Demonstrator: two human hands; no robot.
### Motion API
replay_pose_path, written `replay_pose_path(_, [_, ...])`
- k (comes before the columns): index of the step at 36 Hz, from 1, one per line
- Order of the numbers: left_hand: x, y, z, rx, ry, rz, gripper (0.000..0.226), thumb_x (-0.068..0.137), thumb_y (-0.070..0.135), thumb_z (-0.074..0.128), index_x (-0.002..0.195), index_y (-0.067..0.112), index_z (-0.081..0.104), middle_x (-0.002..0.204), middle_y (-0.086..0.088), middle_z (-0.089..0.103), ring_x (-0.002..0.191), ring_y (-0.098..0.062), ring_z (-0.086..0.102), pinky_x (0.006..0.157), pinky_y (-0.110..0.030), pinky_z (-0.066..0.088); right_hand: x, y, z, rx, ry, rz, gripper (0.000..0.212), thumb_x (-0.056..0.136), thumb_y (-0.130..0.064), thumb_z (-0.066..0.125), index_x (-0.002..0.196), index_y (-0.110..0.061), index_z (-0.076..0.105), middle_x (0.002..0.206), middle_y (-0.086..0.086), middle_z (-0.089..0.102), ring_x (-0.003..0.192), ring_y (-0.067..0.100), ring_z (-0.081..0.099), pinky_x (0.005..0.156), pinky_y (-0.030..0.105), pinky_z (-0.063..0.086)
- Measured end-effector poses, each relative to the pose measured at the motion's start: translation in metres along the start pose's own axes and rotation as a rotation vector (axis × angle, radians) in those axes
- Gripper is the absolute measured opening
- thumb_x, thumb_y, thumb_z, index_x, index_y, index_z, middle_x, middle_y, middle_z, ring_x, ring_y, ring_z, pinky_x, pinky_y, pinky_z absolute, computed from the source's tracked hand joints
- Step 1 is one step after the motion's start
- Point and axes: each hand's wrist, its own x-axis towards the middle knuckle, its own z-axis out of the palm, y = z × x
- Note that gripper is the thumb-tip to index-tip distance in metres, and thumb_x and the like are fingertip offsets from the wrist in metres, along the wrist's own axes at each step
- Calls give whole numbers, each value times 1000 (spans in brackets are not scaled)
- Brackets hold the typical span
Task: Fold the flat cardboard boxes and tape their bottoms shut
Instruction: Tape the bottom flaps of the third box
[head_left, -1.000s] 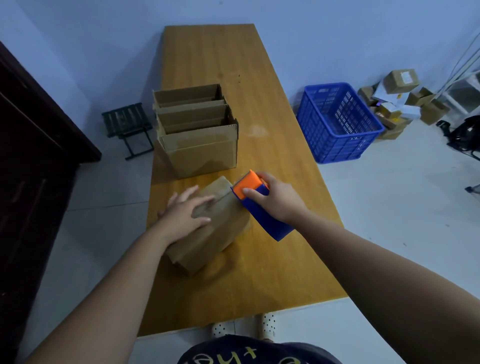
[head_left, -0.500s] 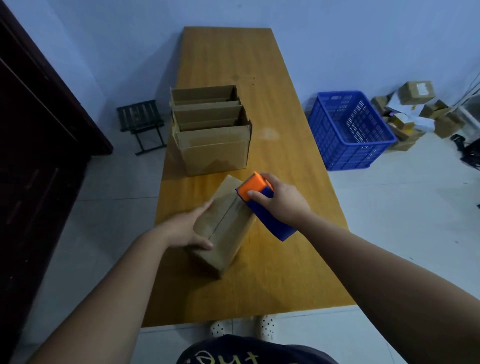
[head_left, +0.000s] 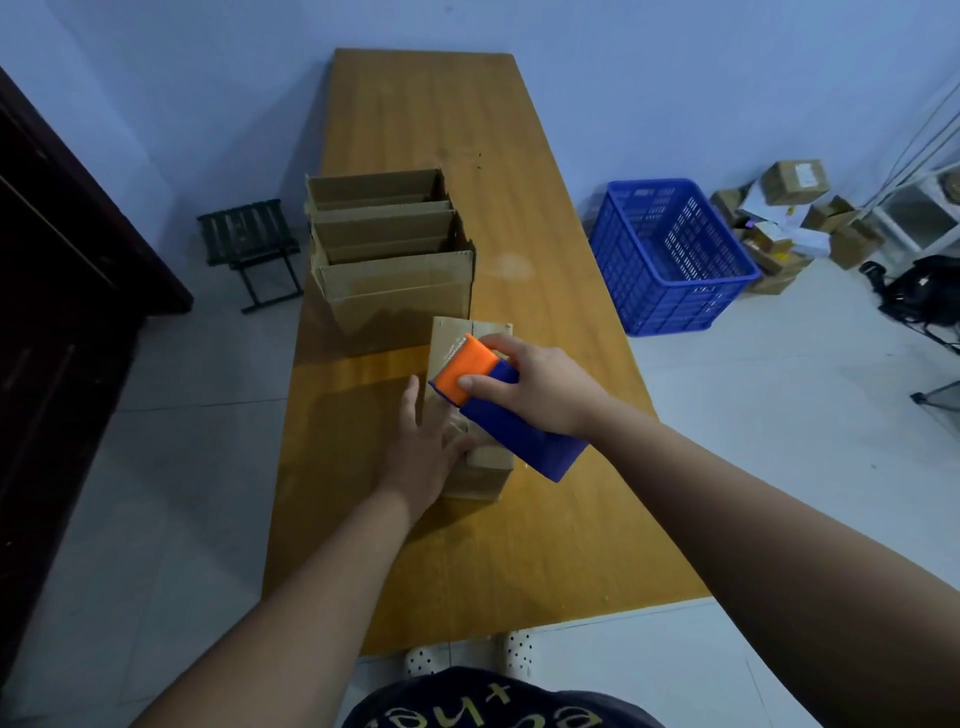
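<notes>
A small cardboard box (head_left: 477, 482) lies bottom-up on the near part of a wooden table (head_left: 519, 561). Since a second ago it has been turned from a slant, so that its flap seam now runs straight away from the viewer. The tape dispenser (head_left: 506, 415) has been brought from the box's edge onto the seam, so taping of this bottom is judged to be under way. A faint sheen beyond the orange head may be tape, but this cannot be told for certain.

The left hand (head_left: 423, 447) is laid flat on the box's near left side, fingers straight, steadying it. The right hand (head_left: 545, 389) is curled round the dispenser, gripping it.

Just behind, three folded open boxes (head_left: 395, 283) are set in a row. Farther off on the floor, a blue crate (head_left: 670, 260) is seen.
</notes>
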Motion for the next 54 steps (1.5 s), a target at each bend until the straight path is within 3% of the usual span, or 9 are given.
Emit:
replay_pose_path(5, [2,2,-1,168,-88,-23,48,100,34,42,140,9,42,147,-17,36,128,-35,42,105,-44,36,-3,0,-5,174,-181,-9,52,92,-57,49,136,-31,42,109,-9,60,92,10,61,73,21,48])
replay_pose_path(12, [9,-8,-22,227,-392,112,74,87,44,64,147,30,23,154,3,20,126,-23,45,100,-37,45,-5,4,-5,199,-224,-8,42,92,-56,50,128,-34,48,105,-10,63,91,10,62,75,23,49])
replay_pose_path(20, [7,-10,-17,320,-366,128,89,85,48,64,151,36,5,159,7,-9,137,-30,33,104,-45,41,-2,5,-7,220,-211,39,44,93,-55,49,129,-29,48,103,-8,64,88,11,64,71,21,50])
replay_pose_path(30, [-1,-6,-17,370,-319,91,82,86,31,68,150,30,16,155,-1,22,129,-27,42,102,-40,43,-8,4,-6,98,-251,-25,46,90,-59,50,129,-33,47,105,-9,62,91,11,61,78,25,50])
replay_pose_path(34, [-3,8,-29,191,-385,-38,107,85,10,67,147,44,-14,155,-2,7,140,-33,23,107,-47,38,-13,5,-13,-38,-368,-39,49,90,-59,52,131,-32,49,112,-8,64,97,10,60,88,31,51])
replay_pose_path(37, [-3,18,-41,88,-434,40,93,88,12,65,147,46,1,158,8,-8,145,-31,4,114,-50,25,-16,9,-16,-43,-379,-40,50,90,-58,52,133,-32,48,116,-9,63,100,11,60,91,33,51])
replay_pose_path(42, [-1,9,-41,-416,-317,-1,31,100,10,46,119,33,54,158,14,15,145,-21,17,113,-41,30,-18,11,-10,-52,-402,-49,52,90,-58,53,136,-34,46,118,-9,61,101,12,57,91,33,48])
replay_pose_path(47, [-6,5,-39,-446,-203,-30,36,101,4,35,95,20,67,156,13,24,145,-19,18,114,-43,23,-19,12,0,-78,-444,-16,58,90,-56,54,141,-34,38,124,-4,58,105,16,56,93,35,48])
replay_pose_path(54, [-17,11,-43,-497,-232,-130,56,97,50,32,149,37,20,149,-5,40,140,-27,29,106,-39,26,-19,17,7,-45,-419,-34,60,90,-54,55,143,-34,36,126,-3,59,107,17,58,97,40,48])
